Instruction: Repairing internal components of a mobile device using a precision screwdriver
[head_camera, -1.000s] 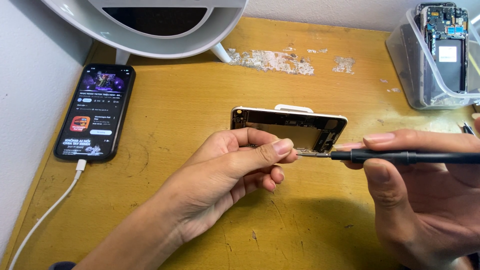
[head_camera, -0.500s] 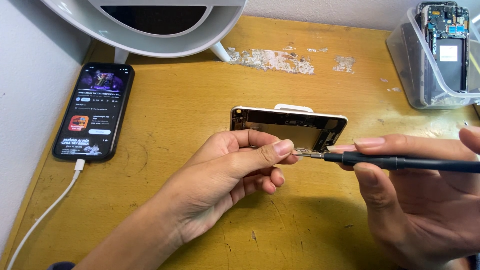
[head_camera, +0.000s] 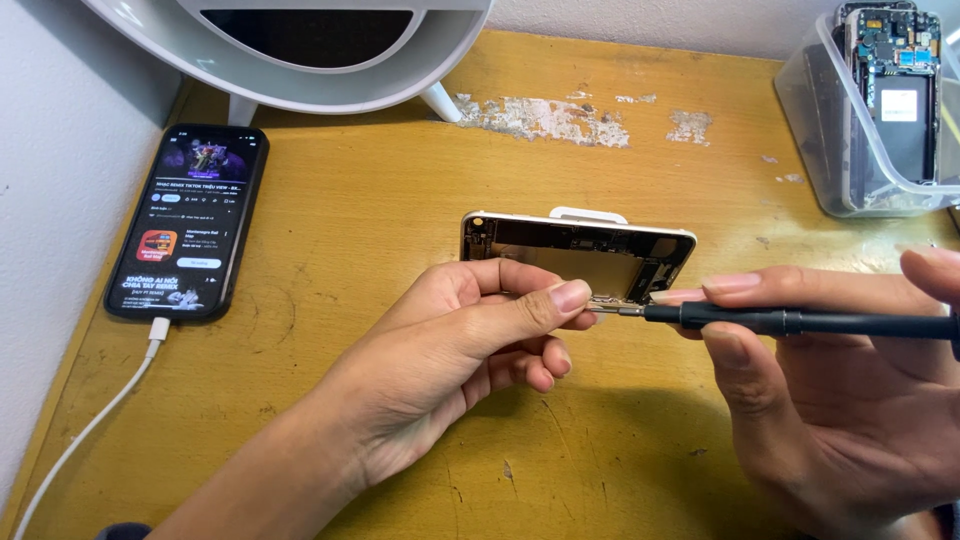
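My left hand (head_camera: 470, 345) grips an opened phone frame (head_camera: 575, 250), tilted up off the wooden desk (head_camera: 380, 210), thumb pressed on its near edge. The frame is pale metal with dark circuit parts inside. My right hand (head_camera: 830, 390) holds a thin black screwdriver (head_camera: 790, 321) level, and the metal tip meets the frame's near edge right beside my left thumb. A small white part (head_camera: 588, 214) lies flat behind the frame.
A black smartphone (head_camera: 190, 220) with a lit screen lies at the left, a white cable (head_camera: 90, 430) plugged into it. A white round-framed stand (head_camera: 300, 50) sits at the back. A clear plastic bin (head_camera: 870, 110) with stripped phones stands at the right rear.
The screwdriver and my right hand have slid slightly left, toward the frame. My left hand and the frame have stayed put.
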